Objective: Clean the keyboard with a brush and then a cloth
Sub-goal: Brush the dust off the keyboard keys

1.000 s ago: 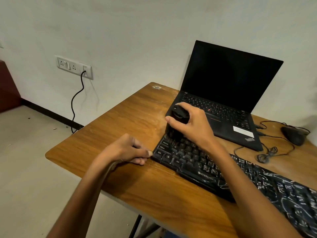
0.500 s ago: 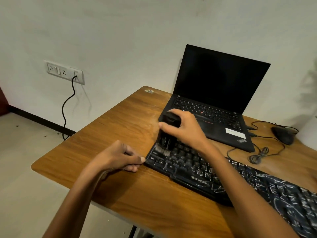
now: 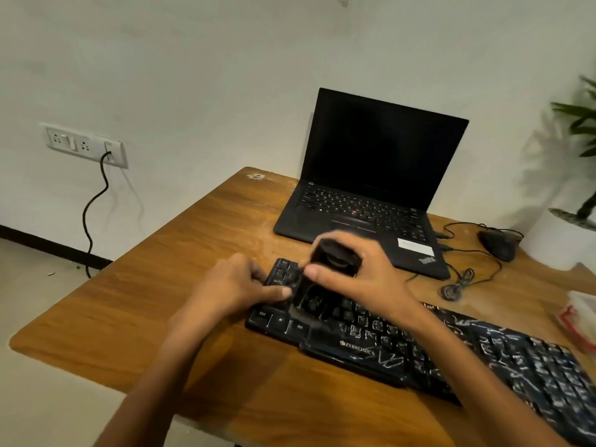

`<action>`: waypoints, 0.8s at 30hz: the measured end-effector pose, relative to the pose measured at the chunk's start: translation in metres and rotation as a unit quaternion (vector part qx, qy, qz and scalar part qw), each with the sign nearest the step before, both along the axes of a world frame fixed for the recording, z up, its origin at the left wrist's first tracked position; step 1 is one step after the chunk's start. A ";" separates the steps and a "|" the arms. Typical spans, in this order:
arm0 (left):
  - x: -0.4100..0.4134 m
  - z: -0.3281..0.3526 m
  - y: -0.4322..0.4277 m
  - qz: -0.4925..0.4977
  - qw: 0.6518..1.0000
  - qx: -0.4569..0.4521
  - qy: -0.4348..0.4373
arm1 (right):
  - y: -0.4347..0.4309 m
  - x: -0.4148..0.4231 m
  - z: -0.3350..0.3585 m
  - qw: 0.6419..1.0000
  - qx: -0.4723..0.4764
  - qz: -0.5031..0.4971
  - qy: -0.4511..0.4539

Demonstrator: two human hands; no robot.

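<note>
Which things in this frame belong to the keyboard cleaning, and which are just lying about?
In use: keyboard, brush gripped by the right hand, left hand on the keyboard's end.
Lying about: laptop, mouse, plant, wall socket.

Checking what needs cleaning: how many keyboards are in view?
2: the black external keyboard lying at the front of the table, and the laptop's built-in keyboard behind it.

— What shows of the person?
— Two forearms, bare right down to the lower edge of the view, ending in the left hand (image 3: 230,285) and the right hand (image 3: 367,275).
— Any finer detail?
— Short-trimmed thumbnails on both; the right hand's knuckles are blurred.
</note>
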State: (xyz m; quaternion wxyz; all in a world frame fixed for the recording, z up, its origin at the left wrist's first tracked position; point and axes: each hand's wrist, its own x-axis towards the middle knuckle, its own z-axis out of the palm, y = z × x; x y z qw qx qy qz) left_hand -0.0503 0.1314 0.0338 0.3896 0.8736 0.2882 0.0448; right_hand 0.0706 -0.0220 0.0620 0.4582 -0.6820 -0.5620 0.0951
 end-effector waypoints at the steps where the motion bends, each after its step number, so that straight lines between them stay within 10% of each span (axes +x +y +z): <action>1: 0.003 -0.001 -0.003 0.001 1.000 0.010 0.010 | -0.007 -0.001 -0.003 1.000 -0.012 0.002 0.002; 24: -0.001 -0.011 -0.003 0.019 1.000 0.016 -0.016 | -0.032 -0.008 0.002 0.999 -0.024 0.005 -0.027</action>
